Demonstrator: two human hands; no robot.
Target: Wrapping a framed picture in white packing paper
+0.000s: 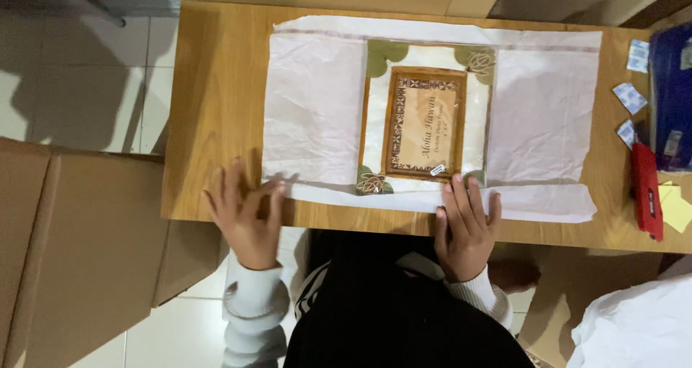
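Both hands lie flat and spread: left hand (244, 213) at lower left, right hand (467, 224) lower centre, pressing the paper's (313, 116) near edge. The photo frame (425, 123) sits mid-sheet on the counter (209, 87); wrapping looks barely begun, sides unfolded.

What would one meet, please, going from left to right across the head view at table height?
Cardboard box → left hand → white wrapping paper → wooden photo frame → red stapler → yellow sticky note.
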